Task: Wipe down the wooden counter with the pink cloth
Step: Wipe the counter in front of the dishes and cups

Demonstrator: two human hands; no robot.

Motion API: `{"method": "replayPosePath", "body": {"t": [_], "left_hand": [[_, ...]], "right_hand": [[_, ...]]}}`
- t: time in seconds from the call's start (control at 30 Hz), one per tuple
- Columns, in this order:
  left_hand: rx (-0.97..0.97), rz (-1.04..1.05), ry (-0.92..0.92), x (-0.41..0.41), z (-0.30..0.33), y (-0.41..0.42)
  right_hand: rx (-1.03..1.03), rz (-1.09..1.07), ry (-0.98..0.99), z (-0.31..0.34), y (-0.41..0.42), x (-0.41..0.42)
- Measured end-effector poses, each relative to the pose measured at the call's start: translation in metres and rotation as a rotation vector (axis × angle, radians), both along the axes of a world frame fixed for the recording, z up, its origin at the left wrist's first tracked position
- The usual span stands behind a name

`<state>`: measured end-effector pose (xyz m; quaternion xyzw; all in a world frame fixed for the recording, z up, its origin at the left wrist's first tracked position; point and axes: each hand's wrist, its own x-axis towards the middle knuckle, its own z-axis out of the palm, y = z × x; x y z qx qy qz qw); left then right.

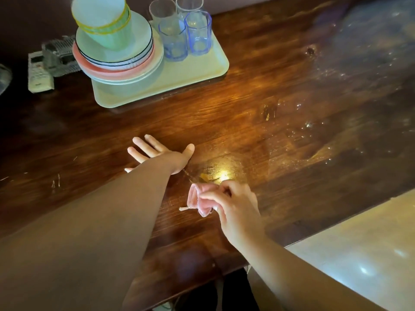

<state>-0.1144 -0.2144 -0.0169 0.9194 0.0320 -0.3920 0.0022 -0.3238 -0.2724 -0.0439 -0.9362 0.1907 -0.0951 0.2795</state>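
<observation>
head view: fingers (215,196) of the right hand (235,207) are curled and clamped on the pink cloth (199,202), which is bunched into a small wad and held at the near-middle of the wooden table (247,108); whether the cloth touches the wood cannot be told. a short pale stick-like item (184,208) lies on the table just beside the cloth, on its left. a bright glare spot with a smeared wet patch (222,173) sits just beyond the right hand. the left hand (159,153) lies flat on the table, fingers straight and spread apart, thumb out to the right, holding nothing; its forearm crosses the near-left of the frame. pale specks and streaks (314,126) mark the table's right half. at the far left stands a cream tray (202,70), carrying a stack of plates (121,63) topped by stacked green cups (105,23), with four clear and blue-tinted glasses (186,32) just beside the stack, upright. left of the tray lie a white remote control (39,75) and a clear ribbed object (58,56), touching or overlapping. a pale floor (359,254) shows beyond the table's near-right edge.
</observation>
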Motion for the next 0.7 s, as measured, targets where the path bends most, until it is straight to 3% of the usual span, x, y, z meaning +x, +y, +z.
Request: {"method": "replayPosePath", "body": {"t": [0.2, 0.37, 0.53, 0.7], "left_hand": [[-0.006, 0.017, -0.051, -0.001, -0.002, 0.0], [-0.132, 0.007, -0.064, -0.009, 0.004, 0.014], [-0.325, -0.081, -0.349, -0.05, -0.004, 0.054], [-0.333, -0.208, -0.326, -0.099, -0.013, 0.09]], "right_hand": [[-0.02, -0.06, 0.057, 0.002, -0.011, 0.043], [-0.015, -0.024, 0.005, -0.004, 0.019, -0.019], [-0.03, -0.075, 0.102, 0.004, -0.003, 0.01], [0.018, -0.106, 0.09, 0.005, 0.028, -0.023]]}}
